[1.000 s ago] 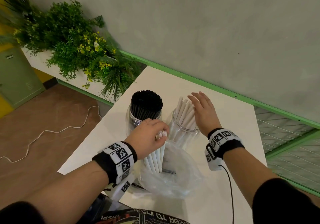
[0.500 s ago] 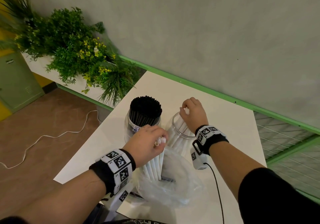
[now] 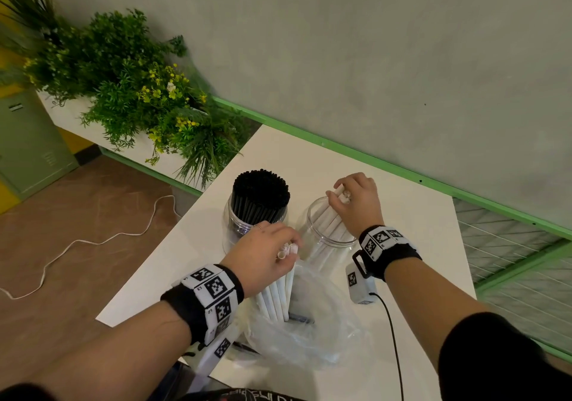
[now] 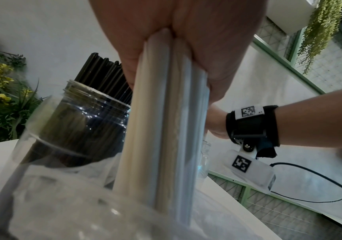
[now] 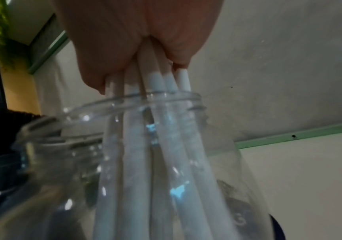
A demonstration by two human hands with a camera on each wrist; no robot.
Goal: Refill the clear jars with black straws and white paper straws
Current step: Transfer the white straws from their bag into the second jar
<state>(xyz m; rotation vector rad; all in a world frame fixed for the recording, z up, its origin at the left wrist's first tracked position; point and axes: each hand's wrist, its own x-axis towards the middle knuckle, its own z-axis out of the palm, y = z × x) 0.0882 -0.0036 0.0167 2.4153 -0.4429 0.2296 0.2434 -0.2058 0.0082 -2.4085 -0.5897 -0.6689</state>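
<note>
In the head view, two clear jars are standing side by side near the middle of the frame on a white desk [image 3: 418, 221]. The jar on the left [image 3: 238, 218] is packed with black straws [image 3: 261, 194] whose tops are rising above its rim. The jar on the right [image 3: 322, 239] is holding a smaller number of white paper straws [image 3: 328, 224] that are leaning toward the upper right.

The right hand [image 3: 356, 202] is curling its fingers round the tops of those leaning straws, just above the jar mouth; the right wrist view is showing the fingers [image 5: 108, 61] clamped on several of them as they are passing down through the rim [image 5: 166, 95].

The left hand [image 3: 263, 255] is gripping a separate bundle of white paper straws [image 3: 277, 295] in the lower middle of the frame, held nearly upright with the lower ends inside a crumpled clear plastic bag [image 3: 309, 332] lying on the desk in front of the jars. In the left wrist view the fingers are wrapped tightly round that bundle [image 4: 166, 121]. A dark item, possibly a few black straws, is lying in the bag, though it is too blurred to be sure.

Green plants with yellow flowers [image 3: 139, 90] are filling the upper left of the frame, and a white cable [image 3: 93, 239] is trailing across the brown floor at the left.
</note>
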